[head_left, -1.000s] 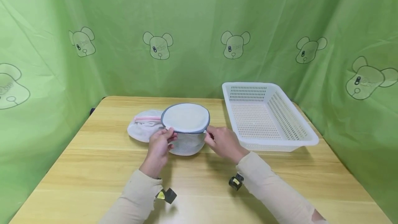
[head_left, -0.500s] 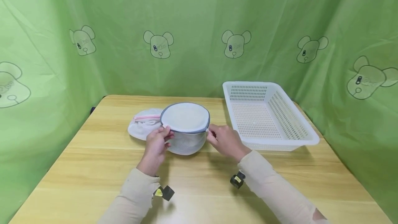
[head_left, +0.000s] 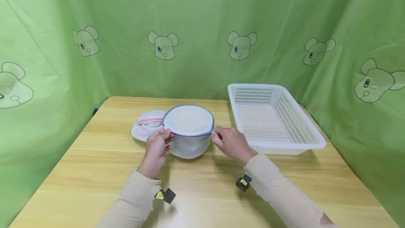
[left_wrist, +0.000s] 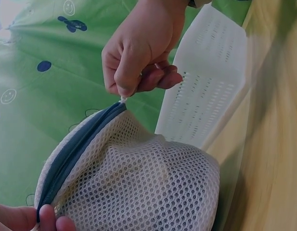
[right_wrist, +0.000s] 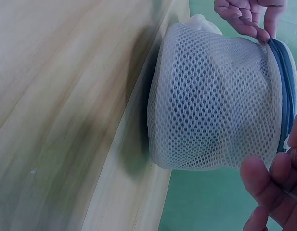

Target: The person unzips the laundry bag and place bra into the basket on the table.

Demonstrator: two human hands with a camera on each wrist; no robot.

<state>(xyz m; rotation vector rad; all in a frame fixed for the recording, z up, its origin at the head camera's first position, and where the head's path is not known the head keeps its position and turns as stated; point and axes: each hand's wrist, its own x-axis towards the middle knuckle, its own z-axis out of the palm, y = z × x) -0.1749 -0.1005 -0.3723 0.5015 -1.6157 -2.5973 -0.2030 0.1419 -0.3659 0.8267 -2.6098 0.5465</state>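
Observation:
A white mesh laundry bag (head_left: 190, 147) stands on the table, its round lid facing up. A blue-grey zip (left_wrist: 73, 149) runs around the lid's edge, and looks closed along the front. My left hand (head_left: 156, 149) pinches the zip edge at the front left between thumb and fingers. At the right end of the zip, my right hand (head_left: 231, 143) pinches a small white tab (left_wrist: 122, 100), curled fingers beneath the thumb. The zip band is drawn taut between both hands. In the right wrist view the mesh side bulges rounded, and the right fingertips (right_wrist: 256, 173) lie near the rim.
Behind my left hand lies a second white mesh bag (head_left: 145, 129) with a pink zip, partly covered by the first. A white perforated plastic basket (head_left: 316, 140) stands at the right on the wooden table (head_left: 202, 200). Green curtains (head_left: 202, 73) surround the table's back and sides.
My left hand has slid slightly left along the zip edge. My right hand has shifted a little to the right, still pinching the zip end. The bag has stayed nearly in place.

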